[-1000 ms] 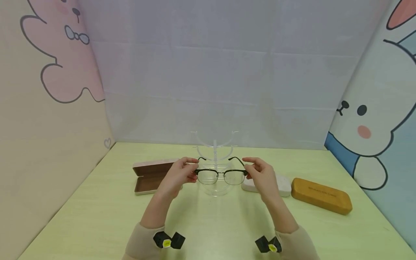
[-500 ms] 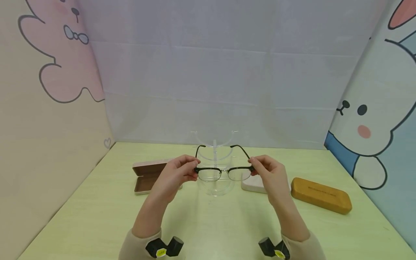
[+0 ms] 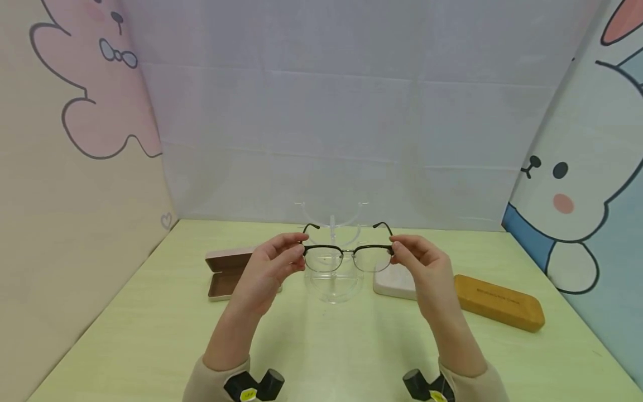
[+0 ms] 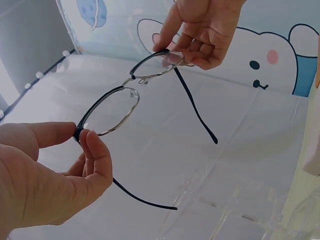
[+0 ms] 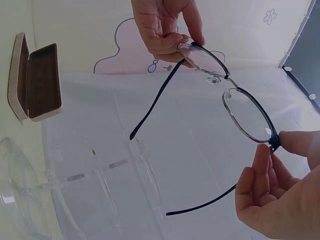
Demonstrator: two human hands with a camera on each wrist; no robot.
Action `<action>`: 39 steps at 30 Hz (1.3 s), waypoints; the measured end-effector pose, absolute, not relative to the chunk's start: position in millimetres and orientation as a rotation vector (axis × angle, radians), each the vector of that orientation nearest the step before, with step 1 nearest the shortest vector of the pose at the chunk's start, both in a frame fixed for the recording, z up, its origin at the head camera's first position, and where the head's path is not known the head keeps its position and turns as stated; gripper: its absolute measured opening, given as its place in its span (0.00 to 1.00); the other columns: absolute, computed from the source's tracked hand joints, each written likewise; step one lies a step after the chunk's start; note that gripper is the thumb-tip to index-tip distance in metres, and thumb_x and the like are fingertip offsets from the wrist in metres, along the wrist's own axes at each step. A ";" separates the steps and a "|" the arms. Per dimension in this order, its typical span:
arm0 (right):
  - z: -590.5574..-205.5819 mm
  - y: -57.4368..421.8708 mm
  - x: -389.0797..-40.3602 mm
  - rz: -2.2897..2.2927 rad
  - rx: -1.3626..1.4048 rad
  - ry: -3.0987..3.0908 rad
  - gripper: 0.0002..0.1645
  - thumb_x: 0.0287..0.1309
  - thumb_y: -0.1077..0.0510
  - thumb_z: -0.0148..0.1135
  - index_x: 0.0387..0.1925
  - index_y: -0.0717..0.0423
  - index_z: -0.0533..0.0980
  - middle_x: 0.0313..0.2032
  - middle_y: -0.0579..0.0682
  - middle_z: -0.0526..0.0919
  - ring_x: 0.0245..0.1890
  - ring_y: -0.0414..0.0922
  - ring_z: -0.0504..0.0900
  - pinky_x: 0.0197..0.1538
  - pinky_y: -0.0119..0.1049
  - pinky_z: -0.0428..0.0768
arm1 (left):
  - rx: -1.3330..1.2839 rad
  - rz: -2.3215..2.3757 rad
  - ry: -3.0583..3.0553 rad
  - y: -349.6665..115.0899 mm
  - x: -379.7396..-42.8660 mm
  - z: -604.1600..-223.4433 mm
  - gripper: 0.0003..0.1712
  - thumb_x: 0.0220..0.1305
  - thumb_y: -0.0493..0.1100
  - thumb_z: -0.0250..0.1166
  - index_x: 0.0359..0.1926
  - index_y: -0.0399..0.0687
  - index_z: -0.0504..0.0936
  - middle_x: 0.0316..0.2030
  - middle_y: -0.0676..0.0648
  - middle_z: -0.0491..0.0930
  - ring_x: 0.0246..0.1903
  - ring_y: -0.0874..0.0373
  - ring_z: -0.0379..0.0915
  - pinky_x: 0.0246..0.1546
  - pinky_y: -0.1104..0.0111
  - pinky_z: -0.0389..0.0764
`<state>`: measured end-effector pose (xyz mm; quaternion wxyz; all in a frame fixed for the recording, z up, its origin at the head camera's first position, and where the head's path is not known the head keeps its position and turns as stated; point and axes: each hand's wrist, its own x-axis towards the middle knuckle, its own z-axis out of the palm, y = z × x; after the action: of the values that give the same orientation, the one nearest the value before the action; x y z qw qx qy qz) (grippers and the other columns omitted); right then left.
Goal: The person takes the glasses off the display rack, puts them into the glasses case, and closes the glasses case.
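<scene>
Between both hands hangs a pair of eyeglasses (image 3: 348,248) with black browline rims and thin metal lower edges, its temples unfolded and pointing away from the person. My left hand (image 3: 271,271) pinches the left hinge corner between thumb and fingers. At the opposite corner, my right hand (image 3: 427,273) holds the frame the same way. In the left wrist view the black temples (image 4: 196,111) spread apart below the lenses. Behind the eyeglasses, partly seen through the lenses, stands a clear acrylic display stand (image 3: 332,223) with curved arms; the eyeglasses appear apart from it.
An open case with brown lining (image 3: 226,283) lies left of the stand, partly behind the left hand. To the right are a white case (image 3: 394,282), partly covered by the right hand, and a mustard-yellow case (image 3: 499,301). Cartoon-printed walls enclose the table (image 3: 331,346).
Both hands have raised the eyeglasses, and the right hand has moved outward to the right. The temples now show wider apart and higher, in front of the stand.
</scene>
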<state>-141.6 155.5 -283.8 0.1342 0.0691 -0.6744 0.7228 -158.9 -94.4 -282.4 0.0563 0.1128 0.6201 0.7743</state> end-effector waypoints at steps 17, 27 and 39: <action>-280.1 153.4 -135.0 1.987 0.279 -1.877 0.08 0.53 0.65 0.62 0.37 0.59 0.79 0.30 0.43 0.82 0.31 0.38 0.80 0.42 0.27 0.77 | 0.445 2.391 2.243 -86.7 -152.5 -284.9 0.12 0.58 0.38 0.62 0.43 0.38 0.79 0.31 0.49 0.77 0.29 0.60 0.72 0.38 0.72 0.76; -284.0 154.2 -138.0 1.956 0.273 -1.888 0.11 0.51 0.64 0.63 0.39 0.63 0.79 0.32 0.43 0.82 0.32 0.38 0.80 0.42 0.26 0.77 | 0.485 2.438 2.284 -83.1 -154.0 -288.6 0.11 0.56 0.36 0.64 0.41 0.37 0.79 0.34 0.53 0.79 0.32 0.60 0.74 0.40 0.71 0.77; -287.6 151.2 -140.6 1.892 0.246 -1.844 0.14 0.49 0.70 0.63 0.41 0.68 0.78 0.32 0.44 0.82 0.32 0.35 0.80 0.40 0.25 0.77 | 0.513 2.468 2.355 -81.4 -153.1 -290.3 0.11 0.54 0.37 0.66 0.40 0.38 0.81 0.34 0.53 0.79 0.32 0.62 0.76 0.38 0.72 0.78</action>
<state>-140.6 151.2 -287.6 0.2417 0.0899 -0.6742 0.6920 -153.1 -81.4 -290.3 -0.1534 0.1471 0.6747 0.7068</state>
